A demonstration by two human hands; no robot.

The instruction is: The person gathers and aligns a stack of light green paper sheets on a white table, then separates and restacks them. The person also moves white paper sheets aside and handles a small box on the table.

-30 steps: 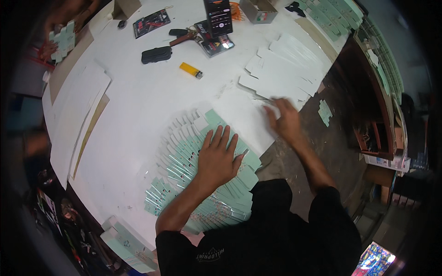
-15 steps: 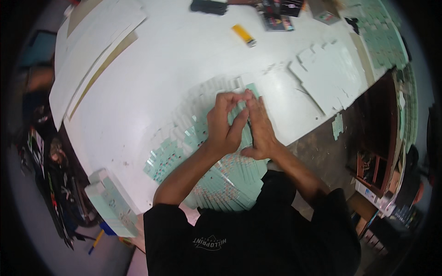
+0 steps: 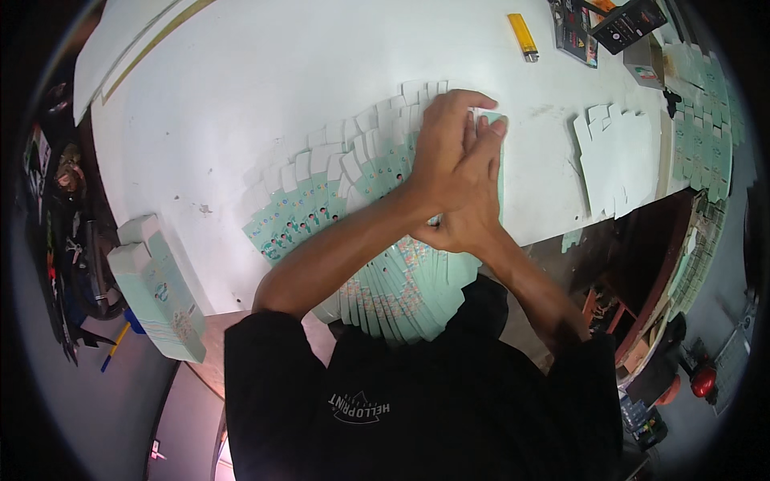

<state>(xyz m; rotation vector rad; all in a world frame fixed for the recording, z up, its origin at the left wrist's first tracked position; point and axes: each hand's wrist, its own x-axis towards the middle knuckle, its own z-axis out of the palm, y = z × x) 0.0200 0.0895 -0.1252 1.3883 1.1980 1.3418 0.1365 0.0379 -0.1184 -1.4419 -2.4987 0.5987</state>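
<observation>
Where the fan of flat green cartons (image 3: 401,297) lay at the near side of the bench (image 3: 233,112), its white-tabbed ends pointed away from the person; the long axes ran nearly straight ahead on the right and slanted leftward on the left. The left hand (image 3: 443,152) curved over the rightmost cartons, overlapping the right hand (image 3: 473,220); whether either gripped one could not be told. Beyond lay white cut pieces (image 3: 613,160) and a yellow lighter (image 3: 523,37).
</observation>
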